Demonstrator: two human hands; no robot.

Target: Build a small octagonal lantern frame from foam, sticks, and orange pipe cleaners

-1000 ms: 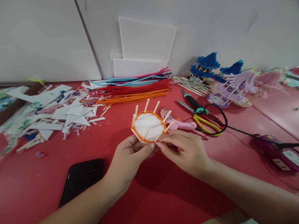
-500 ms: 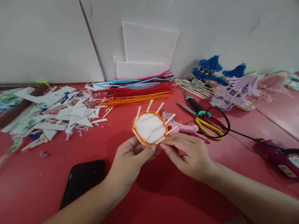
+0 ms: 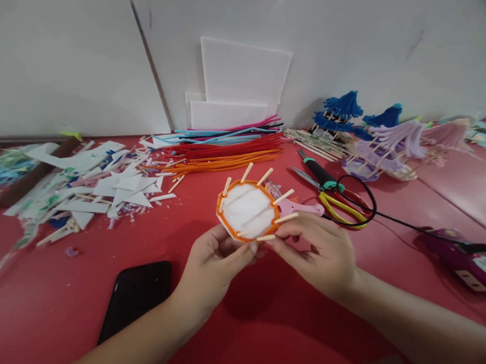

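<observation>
A white foam octagon (image 3: pixel 247 208) edged in orange pipe cleaner is held above the red table, with several short wooden sticks poking out of its rim. My left hand (image 3: pixel 212 270) pinches its lower left edge. My right hand (image 3: pixel 322 251) grips its lower right edge, fingers near the sticks there. Both hands are closed on the piece.
A black phone (image 3: pixel 136 296) lies near my left forearm. Pink glue gun (image 3: pixel 300 207), yellow scissors (image 3: pixel 340 207), a black cable and a purple device (image 3: pixel 465 256) sit right. Pipe cleaners (image 3: pixel 220 148), white foam sheets (image 3: pixel 243 83) and foam scraps (image 3: pixel 103 185) lie behind; tassel crafts (image 3: pixel 372 135) far right.
The octagon has turned a little clockwise in my hands, and my right fingers have shifted up along its lower right edge. The view has drifted slightly.
</observation>
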